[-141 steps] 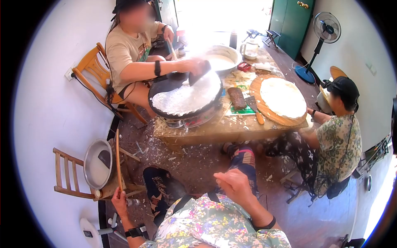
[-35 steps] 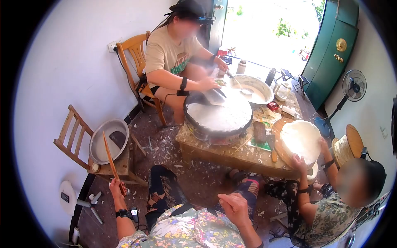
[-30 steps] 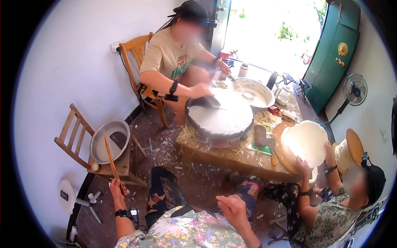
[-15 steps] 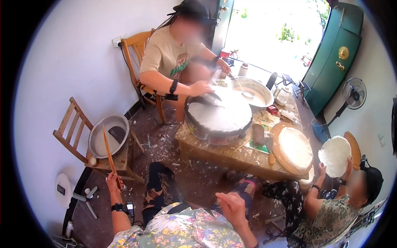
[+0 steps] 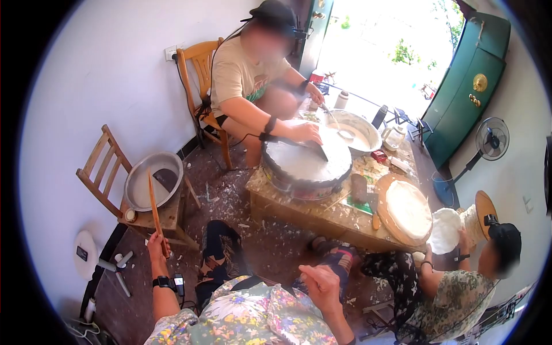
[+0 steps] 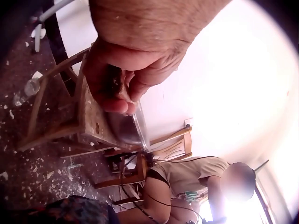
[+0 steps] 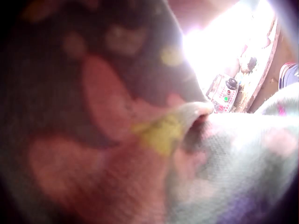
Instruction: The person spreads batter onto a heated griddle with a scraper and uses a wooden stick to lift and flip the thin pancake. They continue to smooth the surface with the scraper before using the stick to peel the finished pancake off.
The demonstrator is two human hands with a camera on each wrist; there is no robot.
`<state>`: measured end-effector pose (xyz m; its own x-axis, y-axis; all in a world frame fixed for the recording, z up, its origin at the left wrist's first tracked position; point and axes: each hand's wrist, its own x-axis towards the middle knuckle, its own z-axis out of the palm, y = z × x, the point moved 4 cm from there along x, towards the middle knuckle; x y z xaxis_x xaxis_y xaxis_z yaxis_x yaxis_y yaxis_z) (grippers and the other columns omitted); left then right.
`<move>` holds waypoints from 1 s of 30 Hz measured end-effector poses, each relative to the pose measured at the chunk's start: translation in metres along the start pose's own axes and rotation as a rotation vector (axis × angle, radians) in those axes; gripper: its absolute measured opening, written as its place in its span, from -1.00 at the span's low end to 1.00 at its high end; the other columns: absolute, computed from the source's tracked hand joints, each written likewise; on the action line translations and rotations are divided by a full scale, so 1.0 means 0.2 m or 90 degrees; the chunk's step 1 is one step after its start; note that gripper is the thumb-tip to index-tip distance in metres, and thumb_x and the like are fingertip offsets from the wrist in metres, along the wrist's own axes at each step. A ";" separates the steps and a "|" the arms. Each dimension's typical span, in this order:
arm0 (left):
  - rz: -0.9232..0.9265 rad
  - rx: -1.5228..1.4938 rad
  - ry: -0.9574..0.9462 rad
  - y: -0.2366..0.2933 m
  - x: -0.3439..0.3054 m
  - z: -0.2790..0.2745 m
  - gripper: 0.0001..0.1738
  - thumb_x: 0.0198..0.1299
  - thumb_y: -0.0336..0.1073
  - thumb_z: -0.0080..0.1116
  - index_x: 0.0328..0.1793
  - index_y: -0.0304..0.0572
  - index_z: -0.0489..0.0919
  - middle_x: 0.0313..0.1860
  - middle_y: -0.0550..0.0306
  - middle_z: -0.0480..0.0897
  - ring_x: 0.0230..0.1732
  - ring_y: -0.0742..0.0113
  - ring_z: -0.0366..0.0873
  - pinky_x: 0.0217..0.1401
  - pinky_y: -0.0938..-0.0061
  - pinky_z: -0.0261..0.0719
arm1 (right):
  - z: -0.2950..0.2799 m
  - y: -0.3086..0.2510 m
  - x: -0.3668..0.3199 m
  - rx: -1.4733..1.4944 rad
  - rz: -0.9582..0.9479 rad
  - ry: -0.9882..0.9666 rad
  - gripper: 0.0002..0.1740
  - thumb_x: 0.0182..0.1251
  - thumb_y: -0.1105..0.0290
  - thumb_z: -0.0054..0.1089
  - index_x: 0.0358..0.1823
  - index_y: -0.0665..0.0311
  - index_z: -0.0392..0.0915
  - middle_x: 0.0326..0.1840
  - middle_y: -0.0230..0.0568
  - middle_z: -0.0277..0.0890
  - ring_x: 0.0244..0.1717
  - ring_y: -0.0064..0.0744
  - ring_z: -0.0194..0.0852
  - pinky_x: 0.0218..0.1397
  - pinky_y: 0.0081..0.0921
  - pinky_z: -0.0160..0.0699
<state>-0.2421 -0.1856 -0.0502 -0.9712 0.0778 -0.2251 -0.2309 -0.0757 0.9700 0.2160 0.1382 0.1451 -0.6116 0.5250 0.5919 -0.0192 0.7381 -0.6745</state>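
My left hand (image 5: 156, 247) grips the lower end of a long, thin wooden stick (image 5: 153, 198), which points up in front of a metal basin (image 5: 133, 190) on a wooden chair. In the left wrist view, the thumb and fingers of that left hand (image 6: 126, 70) are curled round the stick's end. My right hand (image 5: 322, 284) hovers over my right leg in the head view, fingers loosely curled, with no object visible in it. The right wrist view is mostly filled by floral cloth (image 7: 154, 135); the hand is hidden there.
Across from me a person spreads white batter on a round griddle (image 5: 307, 187) on the low wooden table (image 5: 287, 210). Behind it is a batter bowl (image 5: 374, 146). A round board (image 5: 384, 213) bears white flatbreads; a person at right holds one flatbread (image 5: 445, 231).
The person at right has lifted a flatbread off the board and moved it right, then lowered it. The other person's scraper has moved over the griddle. My left hand keeps the stick.
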 end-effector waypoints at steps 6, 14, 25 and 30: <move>-0.004 0.023 -0.008 0.05 -0.03 -0.02 -0.73 0.39 -0.32 -0.04 0.14 -0.18 0.53 -0.55 0.17 0.55 -0.71 0.37 0.45 -0.74 0.48 0.44 | -0.01 -0.03 0.00 0.004 -0.035 0.005 -0.78 0.14 0.58 0.31 -0.15 0.27 0.68 -0.50 -0.24 0.63 -0.49 -0.33 0.62 -0.23 -0.41 0.53; -0.005 0.033 -0.012 0.03 -0.06 -0.04 -0.71 0.41 -0.31 -0.06 0.16 -0.20 0.54 -0.55 0.15 0.57 -0.72 0.39 0.45 -0.74 0.49 0.42 | -0.01 -0.01 -0.02 0.004 -0.029 -0.005 -0.81 0.16 0.53 0.33 -0.16 0.28 0.68 -0.51 -0.22 0.62 -0.49 -0.34 0.61 -0.23 -0.41 0.53; -0.017 0.020 0.028 -0.01 -0.07 -0.05 -0.64 0.43 -0.24 -0.04 0.25 -0.19 0.51 -0.57 0.14 0.57 -0.74 0.39 0.44 -0.75 0.48 0.41 | 0.03 0.03 0.00 0.005 -0.003 -0.022 -0.81 0.16 0.53 0.35 -0.17 0.28 0.69 -0.53 -0.21 0.61 -0.50 -0.32 0.59 -0.21 -0.41 0.53; -0.024 0.024 0.026 -0.05 -0.05 -0.06 -0.59 0.43 -0.24 -0.03 0.34 -0.18 0.47 -0.56 0.14 0.59 -0.73 0.38 0.44 -0.74 0.47 0.41 | 0.06 0.05 -0.01 0.006 0.015 -0.041 -0.81 0.16 0.53 0.35 -0.17 0.28 0.69 -0.52 -0.22 0.62 -0.49 -0.32 0.61 -0.19 -0.41 0.54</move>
<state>-0.2307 -0.1977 -0.0595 -0.9636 0.0394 -0.2645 -0.2659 -0.0366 0.9633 0.2078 0.1407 0.1322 -0.6612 0.5134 0.5471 -0.0123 0.7217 -0.6921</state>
